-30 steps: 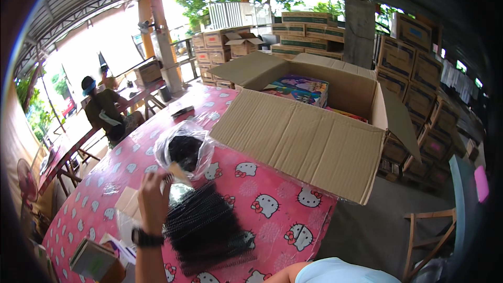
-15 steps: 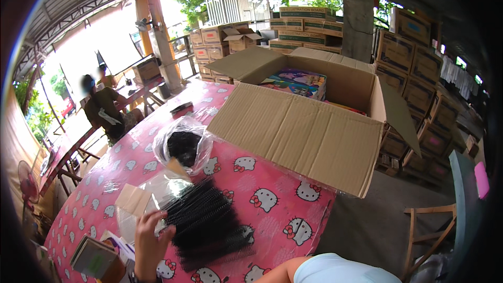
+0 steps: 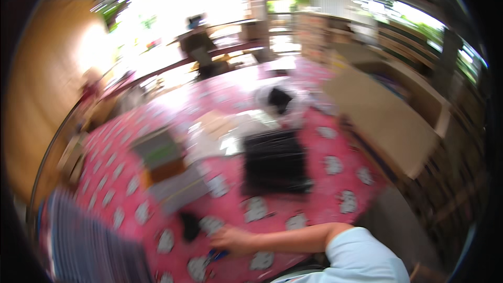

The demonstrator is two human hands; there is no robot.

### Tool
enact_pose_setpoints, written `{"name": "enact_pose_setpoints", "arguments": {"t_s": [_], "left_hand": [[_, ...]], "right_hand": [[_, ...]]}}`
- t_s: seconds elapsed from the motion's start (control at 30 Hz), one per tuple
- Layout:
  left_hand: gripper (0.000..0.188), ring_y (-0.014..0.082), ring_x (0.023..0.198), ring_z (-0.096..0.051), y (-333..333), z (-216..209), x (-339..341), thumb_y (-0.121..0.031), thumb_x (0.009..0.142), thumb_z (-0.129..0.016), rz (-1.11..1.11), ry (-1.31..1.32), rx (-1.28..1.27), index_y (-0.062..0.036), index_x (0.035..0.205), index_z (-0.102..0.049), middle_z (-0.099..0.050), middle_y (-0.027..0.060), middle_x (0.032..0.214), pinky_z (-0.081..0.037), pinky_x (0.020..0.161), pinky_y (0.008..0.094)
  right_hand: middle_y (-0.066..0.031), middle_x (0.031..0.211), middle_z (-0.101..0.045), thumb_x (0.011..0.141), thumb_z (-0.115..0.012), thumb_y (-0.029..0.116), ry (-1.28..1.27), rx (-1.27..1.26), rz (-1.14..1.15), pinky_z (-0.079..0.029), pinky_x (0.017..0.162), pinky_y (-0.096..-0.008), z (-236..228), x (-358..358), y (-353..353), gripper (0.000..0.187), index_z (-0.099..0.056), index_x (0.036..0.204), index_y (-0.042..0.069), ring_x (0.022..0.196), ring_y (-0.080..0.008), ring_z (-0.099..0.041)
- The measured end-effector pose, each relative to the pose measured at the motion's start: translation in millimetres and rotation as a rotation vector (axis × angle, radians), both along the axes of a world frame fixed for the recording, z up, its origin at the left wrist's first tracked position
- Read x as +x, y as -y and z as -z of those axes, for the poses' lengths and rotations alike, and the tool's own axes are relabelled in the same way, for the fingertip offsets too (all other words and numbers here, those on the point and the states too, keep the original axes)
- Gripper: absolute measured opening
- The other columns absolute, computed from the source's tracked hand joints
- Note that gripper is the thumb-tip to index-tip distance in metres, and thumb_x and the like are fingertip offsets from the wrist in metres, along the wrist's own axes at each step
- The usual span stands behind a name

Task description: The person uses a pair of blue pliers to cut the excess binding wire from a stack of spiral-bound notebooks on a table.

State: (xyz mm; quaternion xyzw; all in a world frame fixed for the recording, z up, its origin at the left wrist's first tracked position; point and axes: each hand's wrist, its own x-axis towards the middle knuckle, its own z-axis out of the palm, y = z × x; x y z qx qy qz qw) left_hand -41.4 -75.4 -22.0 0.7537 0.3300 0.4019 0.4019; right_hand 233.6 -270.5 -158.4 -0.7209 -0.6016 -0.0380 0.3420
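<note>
The picture is blurred by motion. My right hand point(image 3: 230, 238) reaches leftward across the near edge of the pink patterned table point(image 3: 335, 199), its forearm coming from a light blue sleeve. The fingers rest at a small blue thing point(image 3: 217, 254), and the blur hides whether they grip it. A small black thing point(image 3: 188, 225) lies just left of the hand. Farther out lies a black stack of flat pieces point(image 3: 275, 162). My left hand is out of the picture.
A big open cardboard box point(image 3: 387, 120) stands on the table's right. A clear bag with black contents point(image 3: 280, 99) lies behind the stack. Small boxes point(image 3: 162, 152) and a grey flat piece point(image 3: 178, 188) sit at left. A person point(image 3: 196, 44) sits far back. Striped fabric point(image 3: 89, 241) fills the lower left.
The view has swung left and down. My left hand, earlier raised by the black stack, has dropped out of view. My right hand has come in across the table's near edge.
</note>
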Motion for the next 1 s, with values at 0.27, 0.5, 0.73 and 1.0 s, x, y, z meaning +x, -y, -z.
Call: {"name": "enact_pose_setpoints", "arguments": {"t_s": [0.27, 0.5, 0.73, 1.0], "left_hand": [[0.042, 0.019, 0.096, -0.054, -66.1, 154.5, -21.0, -0.015, 0.077, -0.072, -0.26, 0.333, -0.044, -0.0007, 0.113, -0.056, -0.057, 0.0085, 0.105, -0.045, 0.082, 0.0316], [0.032, 0.0178, 0.088, -0.06, -54.7, 146.9, -3.8, -0.01, 0.076, -0.073, -0.31, 0.286, -0.015, 0.001, 0.103, -0.061, -0.063, 0.0103, 0.096, -0.047, 0.079, 0.0301], [0.026, 0.0159, 0.075, -0.061, -54.5, 140.0, 7.1, -0.008, 0.076, -0.074, -0.377, 0.212, 0.142, 0.0009, 0.097, -0.064, -0.065, 0.0087, 0.084, -0.048, 0.071, 0.0281], [0.024, 0.0172, 0.07, -0.062, -55.8, 135.9, 5.6, -0.002, 0.075, -0.073, -0.384, 0.198, 0.152, -0.0005, 0.097, -0.067, -0.066, 0.0117, 0.085, -0.05, 0.063, 0.0272]], "right_hand": [[-0.014, 0.076, -0.06, 0.067, -0.07, 0.025, -0.195, -0.351, -0.041, -0.048, 0.068, -0.0418, -56.4, -51.1, -100.5, 0.033, -0.06, 0.092, 0.006, 0.075, -0.0345, -0.06], [-0.0122, 0.097, -0.06, 0.066, -0.069, 0.023, 0.059, -0.248, -0.153, -0.043, 0.086, -0.0409, -44.2, -100.5, -180.1, 0.041, -0.059, 0.101, 0.003, 0.097, -0.0303, -0.054], [-0.0119, 0.099, -0.061, 0.064, -0.07, 0.023, 0.114, -0.266, -0.126, -0.041, 0.088, -0.0402, -46.9, -109.7, -191.9, 0.049, -0.057, 0.107, 0.003, 0.097, -0.0288, -0.054], [-0.0093, 0.092, -0.062, 0.063, -0.07, 0.02, 0.051, -0.448, -0.122, -0.044, 0.083, -0.0406, -55.0, -112.9, -201.5, 0.04, -0.06, 0.1, 0.006, 0.095, -0.0273, -0.056]]}}
